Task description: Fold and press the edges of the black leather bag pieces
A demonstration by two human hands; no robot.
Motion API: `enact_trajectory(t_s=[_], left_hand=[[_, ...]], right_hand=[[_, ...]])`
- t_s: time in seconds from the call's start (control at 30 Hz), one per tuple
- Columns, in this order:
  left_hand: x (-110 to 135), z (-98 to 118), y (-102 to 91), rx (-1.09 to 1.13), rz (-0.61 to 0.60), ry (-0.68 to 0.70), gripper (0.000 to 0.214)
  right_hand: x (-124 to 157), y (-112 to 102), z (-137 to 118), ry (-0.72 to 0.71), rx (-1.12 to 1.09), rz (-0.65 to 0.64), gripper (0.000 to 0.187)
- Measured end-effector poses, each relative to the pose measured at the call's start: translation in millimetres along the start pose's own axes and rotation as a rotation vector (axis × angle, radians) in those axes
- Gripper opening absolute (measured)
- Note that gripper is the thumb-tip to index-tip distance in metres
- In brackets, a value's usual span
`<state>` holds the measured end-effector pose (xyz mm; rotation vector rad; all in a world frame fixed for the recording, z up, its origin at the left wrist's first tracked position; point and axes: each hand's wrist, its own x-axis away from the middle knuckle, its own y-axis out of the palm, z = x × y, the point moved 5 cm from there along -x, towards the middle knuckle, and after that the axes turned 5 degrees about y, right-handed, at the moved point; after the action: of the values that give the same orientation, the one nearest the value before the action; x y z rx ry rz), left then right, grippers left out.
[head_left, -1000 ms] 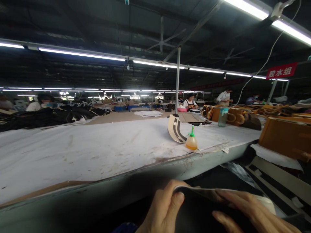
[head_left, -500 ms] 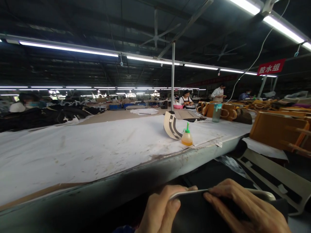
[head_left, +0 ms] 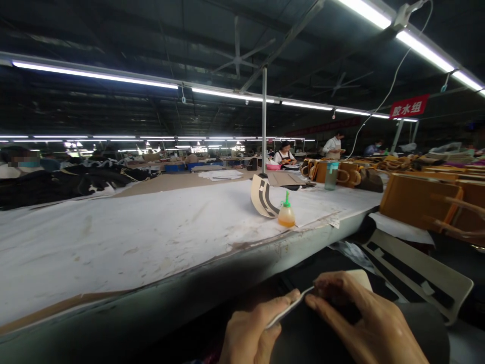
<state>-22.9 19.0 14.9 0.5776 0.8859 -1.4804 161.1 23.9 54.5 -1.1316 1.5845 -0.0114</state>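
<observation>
Below the table's front edge, at the bottom of the view, both my hands hold a flat dark piece with a pale edge (head_left: pixel 291 306). My left hand (head_left: pixel 253 336) pinches its near left edge between thumb and fingers. My right hand (head_left: pixel 364 318) lies over the top of the piece, fingers curled down on its edge. Most of the piece is hidden under my right hand and in shadow.
A long table covered in stained white paper (head_left: pixel 151 227) runs ahead. On it stand a small orange glue bottle with a green nozzle (head_left: pixel 286 215) and a curved striped piece (head_left: pixel 263 197). Tan bags (head_left: pixel 417 199) pile at the right. Other people work far behind.
My right hand has slid left along the piece toward my left hand, and the piece has tilted edge-on. The camera has turned slightly right.
</observation>
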Motion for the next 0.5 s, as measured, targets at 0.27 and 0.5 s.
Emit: enact_trajectory(t_s=[0.27,0.5], left_hand=[[-4.0,5.0,-16.0,-0.143,0.122,-0.064,0.029],[-13.3,17.8,-12.7,-0.061,0.075,0.151,0.031]], right_hand=[[-8.4,-3.8,14.8,0.024,0.063,0.029,0.017],[-8.4,-3.0,11.1,-0.068,0.021,0.017,0.013]])
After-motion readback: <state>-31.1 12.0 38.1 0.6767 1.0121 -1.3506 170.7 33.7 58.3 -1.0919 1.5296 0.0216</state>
